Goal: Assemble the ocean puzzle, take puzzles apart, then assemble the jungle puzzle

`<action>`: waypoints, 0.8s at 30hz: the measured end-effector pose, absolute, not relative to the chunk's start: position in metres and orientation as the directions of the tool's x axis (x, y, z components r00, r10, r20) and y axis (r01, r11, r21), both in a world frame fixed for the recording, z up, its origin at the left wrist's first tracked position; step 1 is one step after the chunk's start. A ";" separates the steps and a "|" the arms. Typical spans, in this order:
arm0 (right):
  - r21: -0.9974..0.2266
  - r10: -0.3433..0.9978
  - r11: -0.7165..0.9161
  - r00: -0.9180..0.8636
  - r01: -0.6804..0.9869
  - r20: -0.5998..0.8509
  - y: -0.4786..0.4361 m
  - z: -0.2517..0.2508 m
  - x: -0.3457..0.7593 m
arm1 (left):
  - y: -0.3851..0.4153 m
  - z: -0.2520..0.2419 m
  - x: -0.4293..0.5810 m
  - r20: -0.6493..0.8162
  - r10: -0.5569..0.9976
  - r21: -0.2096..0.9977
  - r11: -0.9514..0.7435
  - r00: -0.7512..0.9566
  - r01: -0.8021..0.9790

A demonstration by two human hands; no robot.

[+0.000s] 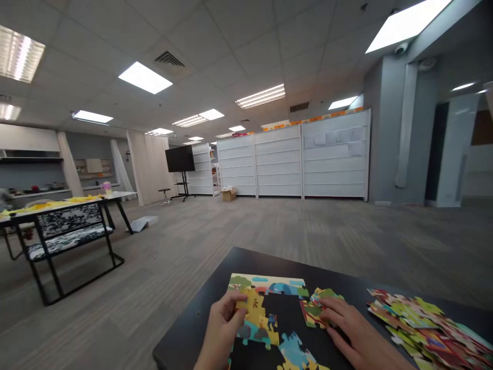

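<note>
Locating the hands first: the left hand (pixel 223 326) is closed, its fingers gripping a yellow jigsaw piece (pixel 241 304) at the left side of the partly assembled puzzle (pixel 256 311). The right hand (pixel 346 329) lies with its fingers extended over a small cluster of joined pieces (pixel 318 308) at the puzzle's right side; whether it grips them cannot be determined. A dark gap (pixel 283 313) in the puzzle lies between the hands, and both hands are about equally near it. The loose pile of pieces (pixel 423 324) lies nearer the right hand, on the right of the black worktop (pixel 269 262), its long axis running from far left to near right. Beyond the worktop are a grey carpet (pixel 250 231), a black-framed table (pixel 65 221) and white partition panels (pixel 277 162).
</note>
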State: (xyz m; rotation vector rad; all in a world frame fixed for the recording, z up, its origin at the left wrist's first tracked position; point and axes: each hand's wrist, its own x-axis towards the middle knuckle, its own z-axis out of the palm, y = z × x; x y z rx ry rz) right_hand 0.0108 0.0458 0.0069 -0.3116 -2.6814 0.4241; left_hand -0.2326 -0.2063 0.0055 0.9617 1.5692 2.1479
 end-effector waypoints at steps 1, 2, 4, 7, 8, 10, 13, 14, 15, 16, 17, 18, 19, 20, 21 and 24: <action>-0.341 0.283 0.927 -0.887 0.155 0.365 0.046 0.006 0.011 | -0.205 0.003 -0.233 0.304 0.591 0.931 -0.351 -0.747 0.102; -0.343 0.287 0.926 -0.884 0.158 0.370 0.047 0.005 0.011 | -0.205 0.002 -0.232 0.277 0.578 0.934 -0.349 -0.768 0.074; -0.345 0.288 0.925 -0.883 0.158 0.369 0.048 0.004 0.011 | -0.204 0.000 -0.230 0.198 0.571 0.937 -0.350 -0.797 -0.017; -0.343 0.288 0.925 -0.891 0.163 0.350 0.047 0.005 0.012 | -0.204 0.000 -0.226 0.064 0.571 0.913 -0.365 -0.818 -0.183; -0.341 0.288 0.925 -0.894 0.168 0.343 0.047 0.006 0.012 | -0.203 0.000 -0.225 0.046 0.567 0.907 -0.369 -0.823 -0.203; -0.338 0.289 0.925 -0.897 0.173 0.334 0.046 0.008 0.012 | -0.201 0.000 -0.225 0.047 0.553 0.911 -0.366 -0.832 -0.192; -0.348 0.295 0.922 -0.891 0.170 0.345 0.045 0.008 0.011 | -0.200 -0.001 -0.229 0.084 0.558 0.933 -0.334 -0.825 -0.131; -0.352 0.298 0.921 -0.887 0.169 0.352 0.045 0.008 0.011 | -0.200 -0.001 -0.230 0.093 0.562 0.938 -0.327 -0.822 -0.118; -0.352 0.297 0.921 -0.886 0.167 0.357 0.045 0.008 0.010 | -0.201 0.000 -0.231 0.099 0.564 0.940 -0.322 -0.820 -0.109; -0.350 0.294 0.923 -0.885 0.163 0.362 0.046 0.007 0.010 | -0.202 0.000 -0.232 0.102 0.566 0.943 -0.316 -0.818 -0.101; -0.346 0.288 0.925 -0.885 0.157 0.367 0.046 0.007 0.010 | -0.203 0.002 -0.232 0.103 0.566 0.946 -0.309 -0.818 -0.094; -0.342 0.282 0.927 -0.885 0.152 0.370 0.046 0.006 0.010 | -0.204 0.004 -0.233 0.103 0.564 0.949 -0.303 -0.819 -0.090; -0.338 0.277 0.929 -0.887 0.150 0.369 0.045 0.006 0.010 | -0.206 0.006 -0.233 0.102 0.559 0.951 -0.296 -0.823 -0.084; -0.335 0.276 0.930 -0.890 0.151 0.364 0.045 0.006 0.011 | -0.206 0.009 -0.232 0.098 0.553 0.956 -0.284 -0.827 -0.077; -0.333 0.277 0.930 -0.891 0.155 0.359 0.044 0.007 0.011 | -0.207 0.012 -0.232 0.092 0.551 0.961 -0.267 -0.829 -0.071; -0.335 0.277 0.929 -0.893 0.155 0.355 0.042 0.009 0.011 | -0.208 0.020 -0.228 0.081 0.561 0.978 -0.203 -0.824 -0.042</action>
